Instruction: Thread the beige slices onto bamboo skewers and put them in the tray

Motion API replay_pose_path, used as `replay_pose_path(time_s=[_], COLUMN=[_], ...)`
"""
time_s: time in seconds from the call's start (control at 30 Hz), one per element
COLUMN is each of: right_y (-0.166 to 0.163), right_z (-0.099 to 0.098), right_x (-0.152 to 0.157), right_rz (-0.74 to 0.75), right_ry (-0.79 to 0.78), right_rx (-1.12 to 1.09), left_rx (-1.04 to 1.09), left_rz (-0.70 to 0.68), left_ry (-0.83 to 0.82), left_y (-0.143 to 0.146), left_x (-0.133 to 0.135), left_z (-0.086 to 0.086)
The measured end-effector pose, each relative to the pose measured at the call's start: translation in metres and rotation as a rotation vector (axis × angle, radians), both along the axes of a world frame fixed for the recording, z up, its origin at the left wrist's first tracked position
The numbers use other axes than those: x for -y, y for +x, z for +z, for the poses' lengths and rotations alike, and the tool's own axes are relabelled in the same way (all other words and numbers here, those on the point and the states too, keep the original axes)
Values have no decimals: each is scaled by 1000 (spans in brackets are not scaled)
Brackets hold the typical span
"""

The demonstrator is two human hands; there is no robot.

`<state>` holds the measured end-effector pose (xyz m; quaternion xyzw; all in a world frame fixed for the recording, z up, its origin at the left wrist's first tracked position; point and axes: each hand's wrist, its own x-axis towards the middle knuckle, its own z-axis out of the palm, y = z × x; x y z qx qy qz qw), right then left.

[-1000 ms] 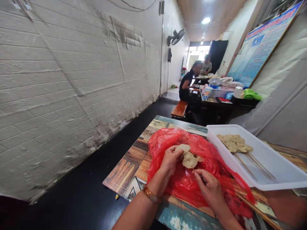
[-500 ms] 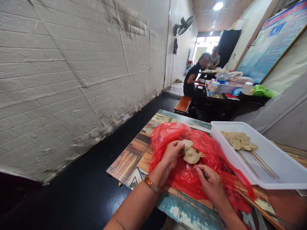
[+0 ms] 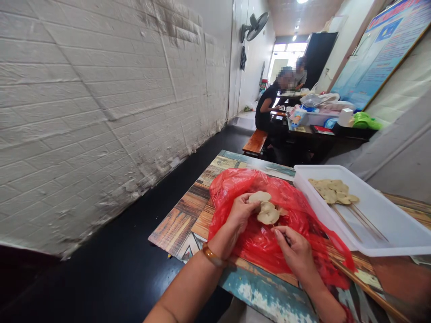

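Observation:
My left hand [image 3: 241,211] pinches a round beige slice [image 3: 260,197] at its edge. Just below, another flat beige slice [image 3: 268,216] sits on the tip of a thin wooden skewer [image 3: 273,225]. The fingers of my right hand [image 3: 294,246] are closed on that skewer, below the slices. Both hands are over an opened red plastic bag [image 3: 232,184], and more slices show partly inside it. What kind of food the slices are, I cannot tell.
A white plastic tray [image 3: 404,224] on the right holds several skewers threaded with beige slices [image 3: 332,190]. More skewers [image 3: 367,289] lie by the bag on the patterned table [image 3: 178,220]. Beyond are a bench [image 3: 255,141], two people and a cluttered table.
The view has shifted slightly. My left hand still pinches the round slice and my right hand still grips the skewer; the slices have moved only a little.

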<state>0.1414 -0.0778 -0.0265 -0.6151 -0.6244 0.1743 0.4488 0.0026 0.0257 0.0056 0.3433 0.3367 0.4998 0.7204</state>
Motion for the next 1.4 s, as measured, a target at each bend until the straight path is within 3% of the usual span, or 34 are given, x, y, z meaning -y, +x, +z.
replay_pose_path(time_s=[0.23, 0.6, 1.4], right_y=[0, -4, -3], right_z=[0, 1, -2], right_x=[1, 1, 0], right_rz=[-8, -35, -23], right_ry=[-24, 32, 62], right_rx=[-3, 55, 70], left_rx=[-65, -36, 182], left_rz=[8, -8, -97], left_ry=[25, 46, -174], left_y=[1, -3, -6], left_x=[-2, 2, 1], left_z=[-7, -2, 0])
